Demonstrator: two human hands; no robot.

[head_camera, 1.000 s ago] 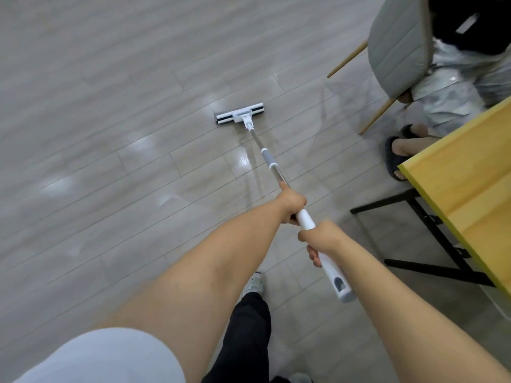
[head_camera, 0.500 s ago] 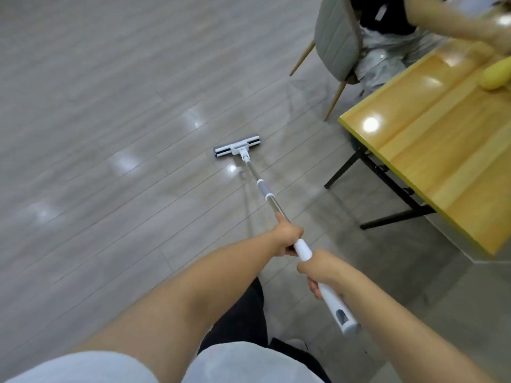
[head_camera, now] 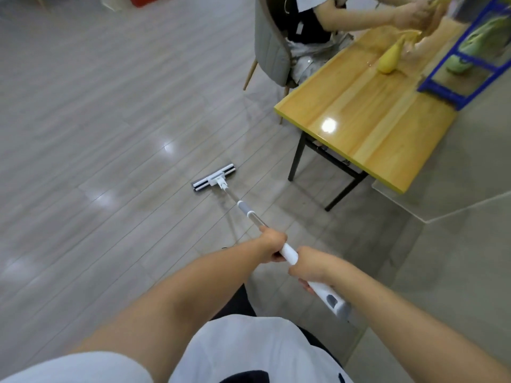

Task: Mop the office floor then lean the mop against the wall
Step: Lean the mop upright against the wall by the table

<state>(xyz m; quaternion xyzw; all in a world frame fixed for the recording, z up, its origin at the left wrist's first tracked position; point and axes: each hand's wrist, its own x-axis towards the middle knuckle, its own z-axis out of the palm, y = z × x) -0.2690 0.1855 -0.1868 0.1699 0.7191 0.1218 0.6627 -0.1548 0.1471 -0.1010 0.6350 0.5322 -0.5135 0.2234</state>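
Grey wood-plank floor (head_camera: pixel 96 120) fills the room and shines with patches of reflected light. At the far right stands a yellow wooden table with black metal legs (head_camera: pixel 373 128). Beyond its far-left corner is a grey padded chair (head_camera: pixel 269 48) with a seated person (head_camera: pixel 307 23). The white flat mop with a silver pole (head_camera: pixel 243 207) slants from the near right toward the middle, its head flat on the floor, left of the table legs. The left hand (head_camera: pixel 272 246) wraps its fingers round the pole. The right hand (head_camera: pixel 311 268) grips the white handle just behind it.
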